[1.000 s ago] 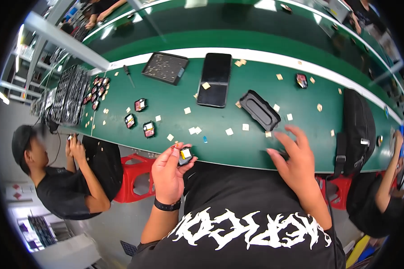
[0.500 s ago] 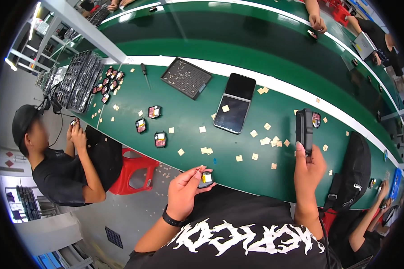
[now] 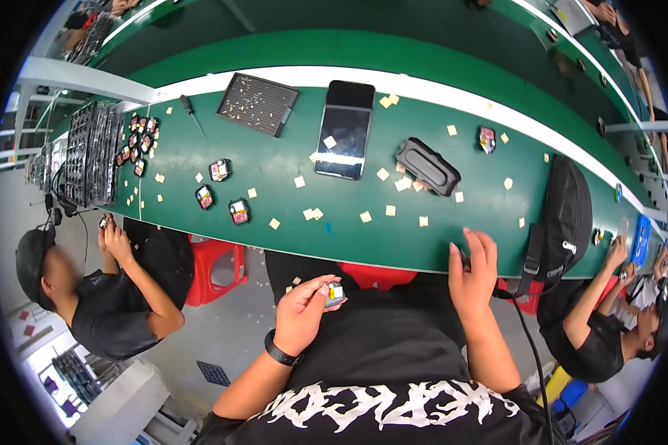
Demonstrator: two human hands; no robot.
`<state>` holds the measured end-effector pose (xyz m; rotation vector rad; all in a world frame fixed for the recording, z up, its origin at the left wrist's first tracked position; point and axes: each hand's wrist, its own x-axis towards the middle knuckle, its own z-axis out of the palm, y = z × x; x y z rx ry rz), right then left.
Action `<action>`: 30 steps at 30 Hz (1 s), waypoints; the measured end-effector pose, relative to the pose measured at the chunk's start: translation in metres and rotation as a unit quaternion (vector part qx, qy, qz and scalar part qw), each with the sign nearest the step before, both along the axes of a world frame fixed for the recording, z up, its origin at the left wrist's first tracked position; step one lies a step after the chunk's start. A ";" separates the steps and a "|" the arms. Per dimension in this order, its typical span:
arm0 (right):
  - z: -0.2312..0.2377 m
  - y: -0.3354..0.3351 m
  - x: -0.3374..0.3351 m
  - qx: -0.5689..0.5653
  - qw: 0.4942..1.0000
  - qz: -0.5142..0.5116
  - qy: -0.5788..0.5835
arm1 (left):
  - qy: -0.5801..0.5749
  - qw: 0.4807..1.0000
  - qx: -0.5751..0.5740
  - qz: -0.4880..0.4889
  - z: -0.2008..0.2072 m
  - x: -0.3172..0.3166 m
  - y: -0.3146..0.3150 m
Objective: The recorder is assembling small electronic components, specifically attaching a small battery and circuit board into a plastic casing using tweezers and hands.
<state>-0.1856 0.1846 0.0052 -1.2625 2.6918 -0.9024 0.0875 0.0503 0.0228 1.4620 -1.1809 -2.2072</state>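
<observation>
My left hand, with a black band on its wrist, is closed round a small dark device part with a yellow and white patch, in front of the table's near edge. My right hand is at that edge, fingers apart. A small dark shape shows between its thumb and fingers; I cannot make out what it is. Beyond this hand a black oblong case lies on the green tabletop, over some small beige squares.
Three similar device parts lie left of centre, and one at right. A folding phone, a black tray and a screwdriver lie farther back. At right rests a black bag. Co-workers sit on both sides.
My right hand has let go of the black case, which was upright in its grip and now lies on the table. The hand has drawn back to the near edge. My view has shifted.
</observation>
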 end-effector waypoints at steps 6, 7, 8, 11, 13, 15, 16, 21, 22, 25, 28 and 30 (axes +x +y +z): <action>-0.007 0.074 0.030 -0.039 0.998 0.043 -0.034 | -0.026 0.998 0.026 -0.051 -0.031 0.026 0.071; -0.010 0.080 0.035 -0.044 0.996 0.046 -0.060 | -0.029 0.998 0.031 -0.055 -0.044 0.033 0.088; -0.017 0.085 0.039 -0.056 0.994 0.067 -0.067 | -0.034 0.998 0.033 -0.041 -0.052 0.039 0.106; -0.043 0.117 0.045 -0.063 0.986 0.104 -0.114 | -0.064 0.995 0.070 0.009 -0.082 0.042 0.166; -0.073 0.123 0.048 -0.044 0.977 0.146 -0.149 | -0.069 0.994 0.073 0.052 -0.116 0.050 0.199; -0.108 0.136 0.054 0.062 0.956 0.182 -0.220 | -0.074 0.990 0.083 0.083 -0.146 0.060 0.219; -0.132 0.142 0.052 0.062 0.958 0.181 -0.213 | -0.067 0.991 0.081 0.082 -0.165 0.061 0.221; -0.276 0.156 0.045 0.099 0.958 0.143 -0.226 | -0.013 0.997 0.047 0.060 -0.265 0.067 0.221; -0.293 0.158 0.042 0.088 0.962 0.124 -0.225 | 0.009 0.997 0.049 0.066 -0.271 0.059 0.223; -0.323 0.157 0.052 0.070 0.929 0.040 -0.360 | 0.034 0.999 -0.042 -0.004 -0.288 0.047 0.220; -0.343 0.166 0.055 0.040 0.907 0.004 -0.419 | 0.014 0.993 -0.112 -0.020 -0.293 0.040 0.222; -0.345 0.172 0.058 0.037 0.910 0.009 -0.412 | 0.010 0.990 -0.139 -0.019 -0.297 0.040 0.225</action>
